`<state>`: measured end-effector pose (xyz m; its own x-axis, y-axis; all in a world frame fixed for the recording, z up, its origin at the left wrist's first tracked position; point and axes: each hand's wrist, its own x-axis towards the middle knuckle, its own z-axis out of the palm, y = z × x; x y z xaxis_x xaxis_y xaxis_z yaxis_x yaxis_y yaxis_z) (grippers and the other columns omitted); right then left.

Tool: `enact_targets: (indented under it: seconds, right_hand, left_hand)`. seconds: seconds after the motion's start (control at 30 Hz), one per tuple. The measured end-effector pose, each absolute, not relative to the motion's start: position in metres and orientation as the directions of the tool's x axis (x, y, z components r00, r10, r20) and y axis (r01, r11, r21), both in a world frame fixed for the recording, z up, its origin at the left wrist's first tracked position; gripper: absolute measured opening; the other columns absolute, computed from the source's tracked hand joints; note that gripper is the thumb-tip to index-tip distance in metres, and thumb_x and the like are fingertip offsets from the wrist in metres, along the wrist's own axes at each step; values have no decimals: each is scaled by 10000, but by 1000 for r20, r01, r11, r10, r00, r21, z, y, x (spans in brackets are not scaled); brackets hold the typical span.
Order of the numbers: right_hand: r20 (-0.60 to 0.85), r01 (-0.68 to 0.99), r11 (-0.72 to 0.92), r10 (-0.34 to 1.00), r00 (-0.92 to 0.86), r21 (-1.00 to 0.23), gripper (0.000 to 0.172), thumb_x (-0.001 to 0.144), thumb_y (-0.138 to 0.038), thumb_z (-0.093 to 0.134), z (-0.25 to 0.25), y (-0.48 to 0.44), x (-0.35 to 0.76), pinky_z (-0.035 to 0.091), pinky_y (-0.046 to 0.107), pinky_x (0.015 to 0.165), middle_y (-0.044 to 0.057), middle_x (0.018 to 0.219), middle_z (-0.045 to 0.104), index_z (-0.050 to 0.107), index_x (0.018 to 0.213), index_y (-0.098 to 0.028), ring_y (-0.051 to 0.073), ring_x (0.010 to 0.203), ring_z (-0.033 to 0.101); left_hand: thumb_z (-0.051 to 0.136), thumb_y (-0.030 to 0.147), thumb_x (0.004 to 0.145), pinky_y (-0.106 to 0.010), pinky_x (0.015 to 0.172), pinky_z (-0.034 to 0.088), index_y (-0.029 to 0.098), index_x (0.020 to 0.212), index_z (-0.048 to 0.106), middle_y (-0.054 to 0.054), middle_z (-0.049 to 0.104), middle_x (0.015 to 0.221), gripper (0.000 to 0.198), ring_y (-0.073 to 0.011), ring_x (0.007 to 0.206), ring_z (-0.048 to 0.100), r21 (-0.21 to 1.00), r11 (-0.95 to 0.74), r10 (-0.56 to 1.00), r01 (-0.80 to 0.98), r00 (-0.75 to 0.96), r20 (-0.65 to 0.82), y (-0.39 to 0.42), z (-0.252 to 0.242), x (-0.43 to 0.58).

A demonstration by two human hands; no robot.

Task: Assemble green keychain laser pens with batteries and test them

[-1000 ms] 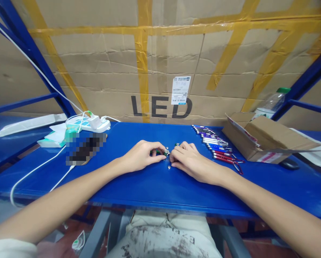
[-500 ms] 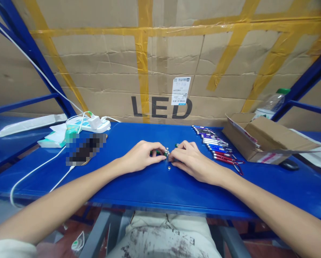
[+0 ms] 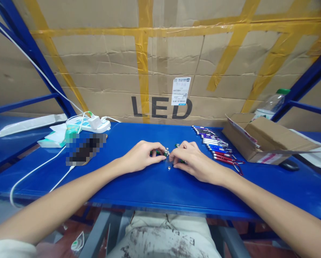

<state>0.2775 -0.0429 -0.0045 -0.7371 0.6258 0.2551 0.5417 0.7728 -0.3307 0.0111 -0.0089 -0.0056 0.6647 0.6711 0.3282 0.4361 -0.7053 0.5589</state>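
My left hand (image 3: 141, 156) rests on the blue table (image 3: 155, 186) with its fingers closed round a small green keychain flashlight (image 3: 160, 153), whose silver end pokes out toward the right. My right hand (image 3: 194, 161) sits just beside it, fingers pinched together at that silver end, on a small part I cannot make out. A little silver button cell (image 3: 169, 166) lies loose on the table just under the two hands.
A row of several blue, purple and red keychain flashlights (image 3: 216, 147) lies right of my hands. An open cardboard box (image 3: 265, 141) and a plastic bottle (image 3: 270, 104) stand further right. A power strip (image 3: 89, 123), tissues (image 3: 55, 138) and a phone (image 3: 84, 148) are at the left.
My right hand has shifted slightly, its fingers working at the flashlight's end. The left hand holds still.
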Motion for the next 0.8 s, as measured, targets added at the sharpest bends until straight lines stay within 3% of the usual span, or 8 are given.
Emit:
enact_targets:
  seconds: [0.27,0.5,0.63,0.8]
  right_hand:
    - [246,560,772,630,-737,-301,115,1068,-258,630,-1,-43,281,349,444,980,51,1168,756,636,1183,-270,282,1126,570]
    - [246,579,757,649,-720,-303,141,1052,-240,624,-4,-42,279,363,440,966,48,1107,776,637,1190,-272,278,1104,591]
    - [363,611,726,688,-629,-317,149,1047,-231,612,-1,-43,275,414,442,945,65,1149,760,626,1191,-265,274,1058,596]
    - [541,485,725,688,-484,-488,164,1051,-258,622,-1,-45,270,542,404,905,64,1136,745,616,1215,-253,236,981,673]
  left_hand:
    - [746,319,971,-248,734,499,202,1107,771,5,788,895,182,-134,724,672,557,-704,674,441,661,329,-9,-5,11]
    - [739,345,973,-253,732,502,208,1107,773,0,789,903,194,-145,748,681,557,-699,679,448,660,321,-9,-6,11]
    - [741,334,973,-247,729,497,211,1113,775,3,787,895,190,-143,744,682,566,-699,674,437,666,319,-10,-6,12]
    - [739,315,980,-241,710,481,203,1123,773,0,788,907,185,-136,734,671,571,-705,663,420,675,322,-11,-7,13]
